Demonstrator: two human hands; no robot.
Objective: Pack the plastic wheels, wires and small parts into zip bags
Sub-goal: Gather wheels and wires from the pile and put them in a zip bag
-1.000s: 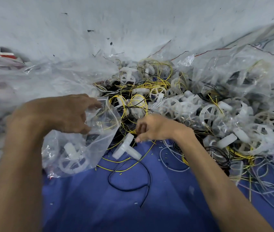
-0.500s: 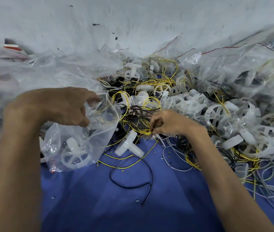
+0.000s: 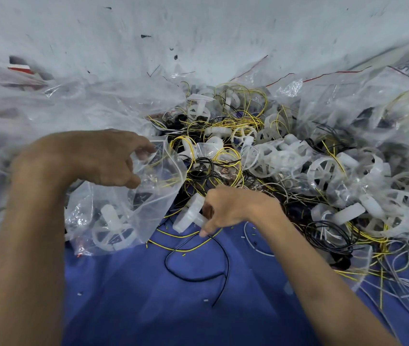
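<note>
The step in hand looks like loading one more piece into a half-filled bag. At centre left of the frame the left hand pinches the rim of a clear zip bag, thumb and fingers curled on the film so that its mouth gapes toward the right. A spoked wheel already lies in the bag's bottom.

Just right of the mouth, at centre frame, the right hand comes in from lower right, wrist bent. Its fingers curl round the stub of a white plastic wheel low over the blue tabletop.

The next move probably calls for lifting that wheel leftward through the opening, clear of the loose black wire below it. The main pile of wheels and wires fills the upper right.
</note>
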